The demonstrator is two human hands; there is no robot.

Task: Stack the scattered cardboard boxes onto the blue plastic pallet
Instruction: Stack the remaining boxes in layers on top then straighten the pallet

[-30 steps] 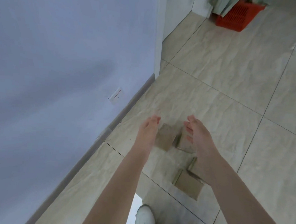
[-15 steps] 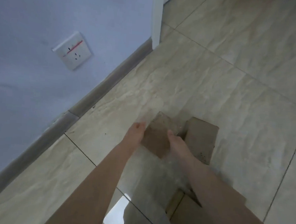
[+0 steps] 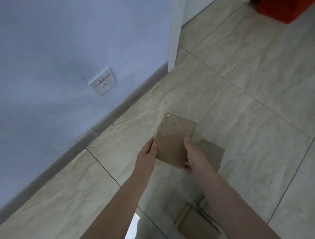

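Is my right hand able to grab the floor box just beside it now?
Probably not yet: right hand and left hand both hold the held box; the floor box lies close, unblocked.

The flat brown cardboard box [image 3: 171, 142] is matt, fibrous paperboard with a small shiny glint at its far corner. The brown cardboard box lying behind it [image 3: 211, 153] and the nearest brown cardboard box [image 3: 197, 232] look just as dull. The beige marbled floor tiles [image 3: 247, 107] are polished and reflective. The pale blue wall [image 3: 47, 37] is matt paint. The white wall socket [image 3: 102, 81] and the orange lattice crate [image 3: 280, 8] are smooth plastic.
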